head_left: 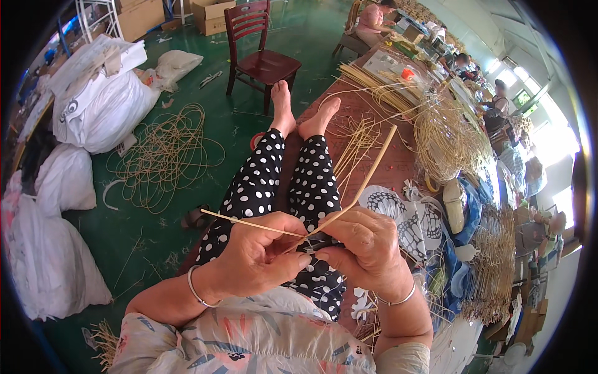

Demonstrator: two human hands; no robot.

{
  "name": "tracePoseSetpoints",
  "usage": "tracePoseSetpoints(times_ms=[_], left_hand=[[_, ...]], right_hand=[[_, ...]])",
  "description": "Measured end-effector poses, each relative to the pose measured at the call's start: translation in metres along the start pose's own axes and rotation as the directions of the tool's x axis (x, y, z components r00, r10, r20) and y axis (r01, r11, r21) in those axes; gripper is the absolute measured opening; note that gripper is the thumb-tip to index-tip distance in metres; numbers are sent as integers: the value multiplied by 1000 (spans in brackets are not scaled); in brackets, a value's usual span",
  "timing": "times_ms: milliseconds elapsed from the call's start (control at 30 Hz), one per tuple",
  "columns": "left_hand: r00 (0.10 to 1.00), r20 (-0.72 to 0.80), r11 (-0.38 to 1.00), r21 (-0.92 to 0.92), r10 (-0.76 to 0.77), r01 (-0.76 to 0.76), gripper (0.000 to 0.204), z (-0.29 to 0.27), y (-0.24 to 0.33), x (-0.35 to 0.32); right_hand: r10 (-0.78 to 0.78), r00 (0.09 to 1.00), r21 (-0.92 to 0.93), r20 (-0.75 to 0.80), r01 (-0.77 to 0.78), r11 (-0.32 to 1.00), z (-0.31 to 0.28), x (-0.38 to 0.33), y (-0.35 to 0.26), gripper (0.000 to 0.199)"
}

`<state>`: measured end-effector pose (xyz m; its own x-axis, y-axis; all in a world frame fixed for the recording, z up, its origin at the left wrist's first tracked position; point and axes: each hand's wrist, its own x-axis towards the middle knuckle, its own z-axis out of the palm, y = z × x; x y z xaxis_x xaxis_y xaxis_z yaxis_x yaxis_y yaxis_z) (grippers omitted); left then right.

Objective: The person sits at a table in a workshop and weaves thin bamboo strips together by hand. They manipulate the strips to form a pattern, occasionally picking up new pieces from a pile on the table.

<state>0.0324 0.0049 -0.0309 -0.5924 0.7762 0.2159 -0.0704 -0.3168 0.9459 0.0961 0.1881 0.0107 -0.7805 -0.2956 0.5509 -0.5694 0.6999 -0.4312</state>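
We find both strips above the lap, meeting between the hands. The left hand (265, 252) is pinched narrow around the thin strip (246, 223); the right hand (364, 246) is closed on the bent strip (375, 165) — its long end rising free. In our judgement the work is partway: the bend is made, but we see no finished joint — fingers hide the contact. Loose strips (358, 146) and a coil (445, 134) lie on the table (398, 168), apparently unworked.

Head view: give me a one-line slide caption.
Left hand and right hand hold thin tan strips above polka-dot trousers, with a tangled coil on the green floor.
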Motion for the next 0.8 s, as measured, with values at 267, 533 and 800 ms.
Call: tracePoseSetpoints(times_ms=[267,533,800], left_hand=[[1000,27,985,175,5,-9,22,-2,-4,2],[997,27,981,181,-71,65,20,-17,-14,-13],[822,-523,589,745,224,313,10,-101,-26,-120]], right_hand=[[365,923,439,123,-380,814,-9,-2,-3,37],[685,715,775,136,-507,376,13,-1,3,21],[759,640,701,-114,-490,518,48,-21,53,24]])
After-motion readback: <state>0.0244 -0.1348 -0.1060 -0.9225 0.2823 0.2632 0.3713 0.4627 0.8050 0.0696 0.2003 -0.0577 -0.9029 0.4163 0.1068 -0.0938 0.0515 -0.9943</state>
